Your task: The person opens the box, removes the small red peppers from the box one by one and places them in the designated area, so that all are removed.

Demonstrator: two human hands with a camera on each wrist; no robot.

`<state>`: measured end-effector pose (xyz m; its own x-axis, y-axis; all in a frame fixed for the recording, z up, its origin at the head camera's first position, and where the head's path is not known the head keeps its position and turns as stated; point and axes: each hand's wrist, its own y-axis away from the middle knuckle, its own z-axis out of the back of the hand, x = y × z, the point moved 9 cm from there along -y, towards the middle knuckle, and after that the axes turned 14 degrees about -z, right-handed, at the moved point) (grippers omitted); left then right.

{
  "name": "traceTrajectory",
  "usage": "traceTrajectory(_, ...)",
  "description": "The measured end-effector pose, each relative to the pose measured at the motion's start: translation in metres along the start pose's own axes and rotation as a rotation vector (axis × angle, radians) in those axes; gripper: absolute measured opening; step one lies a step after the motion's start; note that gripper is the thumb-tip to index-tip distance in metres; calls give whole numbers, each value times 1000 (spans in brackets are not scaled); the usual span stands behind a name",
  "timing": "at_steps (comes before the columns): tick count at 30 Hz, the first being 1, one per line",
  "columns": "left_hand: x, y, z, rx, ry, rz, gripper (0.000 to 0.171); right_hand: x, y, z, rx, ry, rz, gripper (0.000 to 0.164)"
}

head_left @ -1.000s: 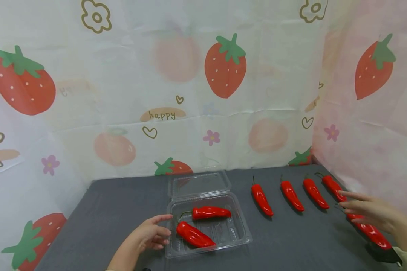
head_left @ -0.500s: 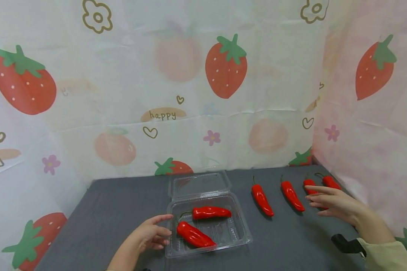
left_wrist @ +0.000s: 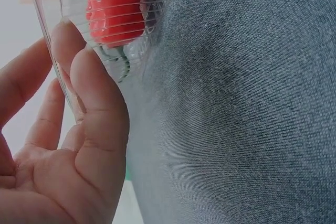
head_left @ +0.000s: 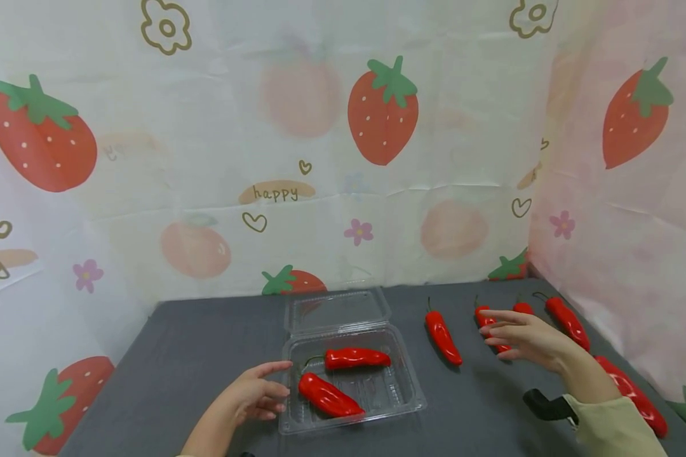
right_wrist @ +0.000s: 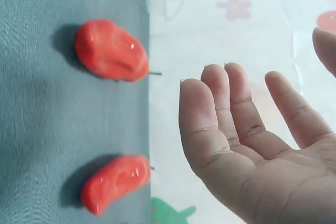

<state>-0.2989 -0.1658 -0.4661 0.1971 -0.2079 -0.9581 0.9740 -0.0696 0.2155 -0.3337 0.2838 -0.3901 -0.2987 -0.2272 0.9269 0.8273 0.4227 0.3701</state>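
In the head view, my left hand [head_left: 250,397] is at the left edge of a clear plastic clamshell box [head_left: 380,395], its lid laid back. In the left wrist view, the fingertips [left_wrist: 90,74] rest against the box's clear wall, not curled round it. Two red chili peppers lie in the box: an upper pepper [head_left: 357,358] and a lower pepper [head_left: 328,396]. My right hand [head_left: 528,339] hovers with loosely straight fingers, holding nothing. It partly hides a pepper [head_left: 483,314] and another pepper [head_left: 523,308] on the table behind it.
On the dark grey table [head_left: 206,343], a red pepper [head_left: 443,336] lies right of the box. Farther right are a pepper [head_left: 568,322] and a nearer pepper [head_left: 634,395], partly behind the right forearm. A fruit-print cloth [head_left: 331,254] closes off the back and sides.
My right hand has moved left, from over the peppers at the far right to in front of the middle ones. The left hand and the box have stayed in place.
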Motion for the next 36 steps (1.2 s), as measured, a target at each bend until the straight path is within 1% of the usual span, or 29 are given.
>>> traceTrajectory(11, -1, 2, -1, 3, 2, 5, 54, 7, -15, -27, 20, 8, 22, 58)
traceTrajectory(18, 1, 1, 0, -2, -4, 11, 54, 9, -24, -39, 15, 3, 26, 58)
traceTrajectory(21, 1, 0, 0, -5, -3, 12, 54, 11, -28, -45, 23, 10, 41, 61)
traceTrajectory(26, 1, 0, 1, -7, -5, 6, 54, 15, -35, -57, 35, 3, 66, 64)
traceTrajectory(36, 1, 0, 1, -10, 3, -3, 54, 15, -52, -82, 59, 2, 71, 67)
